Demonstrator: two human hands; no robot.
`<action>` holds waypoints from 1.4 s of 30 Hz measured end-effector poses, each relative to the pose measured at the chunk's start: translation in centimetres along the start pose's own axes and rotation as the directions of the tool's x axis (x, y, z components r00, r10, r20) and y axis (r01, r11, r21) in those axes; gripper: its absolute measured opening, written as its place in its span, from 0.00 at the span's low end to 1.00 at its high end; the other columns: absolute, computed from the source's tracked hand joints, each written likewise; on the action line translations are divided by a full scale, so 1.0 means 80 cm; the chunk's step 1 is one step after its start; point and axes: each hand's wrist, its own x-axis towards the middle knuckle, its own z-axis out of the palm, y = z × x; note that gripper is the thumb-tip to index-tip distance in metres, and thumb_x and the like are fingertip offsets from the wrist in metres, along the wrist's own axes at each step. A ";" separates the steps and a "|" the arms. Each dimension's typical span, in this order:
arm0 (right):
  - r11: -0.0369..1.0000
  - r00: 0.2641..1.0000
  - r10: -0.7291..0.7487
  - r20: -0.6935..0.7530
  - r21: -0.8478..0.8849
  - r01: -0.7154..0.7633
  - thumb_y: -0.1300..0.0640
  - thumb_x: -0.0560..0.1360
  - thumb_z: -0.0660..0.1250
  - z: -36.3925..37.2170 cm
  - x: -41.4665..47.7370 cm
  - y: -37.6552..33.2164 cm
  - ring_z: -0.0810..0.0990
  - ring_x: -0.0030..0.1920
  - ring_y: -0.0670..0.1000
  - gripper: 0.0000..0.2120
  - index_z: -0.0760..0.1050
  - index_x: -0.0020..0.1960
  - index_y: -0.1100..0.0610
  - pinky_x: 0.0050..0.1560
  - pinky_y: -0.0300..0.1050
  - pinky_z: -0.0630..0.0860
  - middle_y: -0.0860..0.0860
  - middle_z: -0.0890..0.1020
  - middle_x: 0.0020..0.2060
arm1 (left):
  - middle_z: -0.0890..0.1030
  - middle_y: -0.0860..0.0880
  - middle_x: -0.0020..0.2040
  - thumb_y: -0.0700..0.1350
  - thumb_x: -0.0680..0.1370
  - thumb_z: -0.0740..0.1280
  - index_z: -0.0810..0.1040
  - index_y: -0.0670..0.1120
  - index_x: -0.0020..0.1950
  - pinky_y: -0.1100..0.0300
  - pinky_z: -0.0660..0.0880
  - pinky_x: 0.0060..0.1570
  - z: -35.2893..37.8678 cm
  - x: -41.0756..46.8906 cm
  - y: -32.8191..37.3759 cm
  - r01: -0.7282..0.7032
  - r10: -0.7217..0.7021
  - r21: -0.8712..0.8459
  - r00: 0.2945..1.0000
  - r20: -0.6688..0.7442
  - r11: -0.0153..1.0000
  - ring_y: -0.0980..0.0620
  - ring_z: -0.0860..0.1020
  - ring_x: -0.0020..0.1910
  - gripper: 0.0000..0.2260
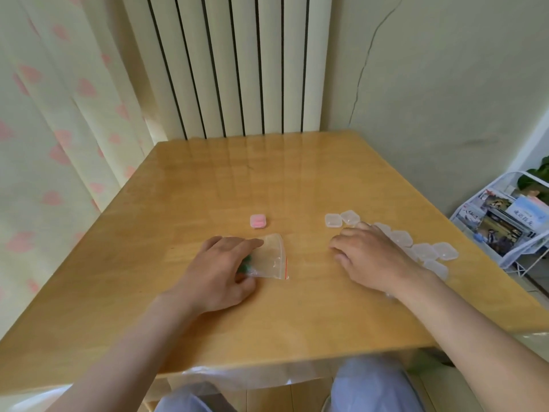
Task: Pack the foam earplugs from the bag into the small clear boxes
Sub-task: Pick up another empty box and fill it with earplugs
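Now: left hand (219,272) pinches bag (271,257) at centre frame. Film looks thin, slippery. Green earplugs (246,264) inside, likely light and squashy. Right hand (374,257), fingers loosely spread, holding nothing, rests by clear boxes (424,251) at right. Best hold: bag's red-striped mouth.

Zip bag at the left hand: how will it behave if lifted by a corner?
Probably floppy: the zip bag is thin, creased film, so it should sag. Likely light: only a few green earplugs show inside, by the left hand. They would probably slide to the low end.
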 end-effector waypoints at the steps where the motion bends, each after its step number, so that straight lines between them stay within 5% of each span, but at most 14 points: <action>1: 1.000 1.000 -0.006 -0.002 -0.007 0.006 0.50 0.82 0.59 -0.001 0.002 -0.003 0.74 0.56 0.53 0.09 0.77 0.55 0.49 0.61 0.49 0.69 0.44 0.79 0.50 | 0.78 0.51 0.64 0.58 0.70 0.61 0.70 0.51 0.73 0.48 0.62 0.72 0.002 0.002 0.002 -0.013 0.013 0.001 1.000 -0.013 1.000 0.51 0.73 0.67 0.31; 8: 0.974 0.996 -0.050 -0.070 0.217 0.064 0.52 0.84 0.59 -0.003 0.035 -0.041 0.71 0.59 0.55 0.11 0.75 0.61 0.56 0.59 0.47 0.69 0.52 0.77 0.53 | 0.80 0.51 0.60 0.63 0.70 0.66 0.73 0.49 0.69 0.41 0.69 0.66 0.012 0.007 0.005 -0.076 0.082 0.068 0.993 -0.089 0.995 0.49 0.77 0.62 0.30; 12: 0.902 0.992 -0.010 -0.128 0.427 0.065 0.56 0.81 0.64 -0.001 0.066 -0.051 0.75 0.51 0.48 0.08 0.79 0.59 0.54 0.50 0.40 0.67 0.48 0.76 0.47 | 0.76 0.55 0.67 0.70 0.70 0.62 0.72 0.53 0.71 0.39 0.56 0.74 0.003 0.009 0.015 -0.092 0.093 0.023 0.995 -0.037 0.996 0.55 0.70 0.70 0.34; 14: 0.722 0.981 0.087 -0.171 0.690 0.056 0.57 0.79 0.69 -0.013 0.083 -0.053 0.76 0.41 0.42 0.04 0.81 0.52 0.52 0.45 0.37 0.70 0.46 0.79 0.42 | 0.75 0.58 0.68 0.69 0.72 0.61 0.74 0.54 0.69 0.49 0.57 0.75 -0.016 0.021 0.023 -0.020 0.008 -0.243 0.999 -0.048 0.970 0.63 0.69 0.69 0.30; 17: 0.215 0.980 0.168 -0.106 0.974 0.068 0.62 0.79 0.69 -0.036 0.108 -0.063 0.79 0.36 0.49 0.05 0.81 0.45 0.56 0.40 0.40 0.76 0.55 0.81 0.36 | 0.82 0.56 0.56 0.56 0.75 0.68 0.81 0.50 0.59 0.62 0.75 0.57 -0.038 0.063 0.031 -0.018 -0.116 -0.540 0.970 -0.212 0.841 0.62 0.78 0.57 0.17; 19: -0.023 0.976 0.208 -0.067 0.997 0.074 0.63 0.79 0.68 -0.037 0.121 -0.069 0.80 0.36 0.54 0.06 0.79 0.43 0.59 0.41 0.46 0.77 0.58 0.80 0.35 | 0.84 0.53 0.51 0.51 0.73 0.73 0.81 0.47 0.56 0.57 0.79 0.53 -0.036 0.092 0.030 -0.059 -0.132 -0.600 0.954 -0.269 0.798 0.56 0.82 0.52 0.13; 22: -0.174 0.965 0.263 -0.018 0.983 0.066 0.61 0.79 0.68 -0.022 0.132 -0.072 0.78 0.36 0.52 0.06 0.78 0.44 0.62 0.41 0.45 0.77 0.57 0.80 0.35 | 0.83 0.49 0.48 0.45 0.71 0.77 0.80 0.45 0.52 0.50 0.82 0.45 -0.016 0.115 0.021 -0.088 -0.144 -0.630 0.940 -0.308 0.771 0.52 0.83 0.47 0.13; 25: -0.232 0.957 0.290 0.003 0.971 0.067 0.63 0.81 0.65 -0.016 0.134 -0.075 0.83 0.41 0.52 0.08 0.79 0.45 0.62 0.48 0.47 0.81 0.57 0.83 0.37 | 0.83 0.49 0.48 0.43 0.72 0.76 0.80 0.48 0.52 0.52 0.82 0.43 0.001 0.121 0.012 -0.136 -0.174 -0.665 0.910 -0.377 0.734 0.51 0.84 0.45 0.11; 29: -0.311 0.968 0.250 0.014 0.948 0.067 0.70 0.78 0.60 -0.015 0.128 -0.085 0.85 0.49 0.54 0.12 0.81 0.53 0.62 0.52 0.49 0.82 0.60 0.86 0.45 | 0.84 0.50 0.45 0.43 0.76 0.73 0.79 0.50 0.59 0.51 0.82 0.43 0.002 0.116 0.010 -0.134 -0.269 -0.845 0.912 -0.309 0.517 0.51 0.83 0.41 0.12; 32: -0.215 0.972 0.234 -0.036 0.973 0.088 0.65 0.70 0.65 -0.005 0.123 -0.091 0.86 0.50 0.52 0.19 0.79 0.60 0.59 0.56 0.51 0.82 0.55 0.86 0.49 | 0.85 0.47 0.42 0.43 0.76 0.68 0.81 0.46 0.54 0.61 0.80 0.41 -0.004 0.108 0.008 -0.149 -0.291 -0.888 0.910 -0.296 0.436 0.55 0.83 0.39 0.08; 35: -0.081 0.957 0.267 -0.112 0.987 0.138 0.61 0.69 0.70 0.003 0.120 -0.092 0.85 0.55 0.51 0.18 0.80 0.58 0.56 0.59 0.54 0.81 0.53 0.86 0.51 | 0.85 0.45 0.42 0.43 0.75 0.69 0.81 0.41 0.52 0.60 0.81 0.43 -0.005 0.103 0.005 -0.152 -0.315 -0.913 0.906 -0.282 0.380 0.51 0.84 0.40 0.08; 39: -0.080 0.942 0.283 -0.180 0.974 0.210 0.61 0.70 0.71 0.005 0.117 -0.093 0.85 0.54 0.52 0.14 0.81 0.56 0.57 0.54 0.49 0.81 0.55 0.87 0.50 | 0.85 0.49 0.40 0.40 0.74 0.70 0.80 0.40 0.49 0.65 0.79 0.39 -0.010 0.101 0.008 -0.167 -0.305 -0.912 0.907 -0.291 0.374 0.55 0.84 0.37 0.06; 42: -0.073 0.928 0.306 -0.211 0.967 0.244 0.62 0.70 0.69 0.003 0.115 -0.095 0.86 0.52 0.52 0.13 0.81 0.55 0.59 0.51 0.45 0.80 0.55 0.87 0.48 | 0.86 0.46 0.43 0.43 0.73 0.71 0.79 0.40 0.48 0.56 0.83 0.42 -0.012 0.099 0.011 -0.183 -0.303 -0.902 0.900 -0.314 0.391 0.47 0.85 0.39 0.08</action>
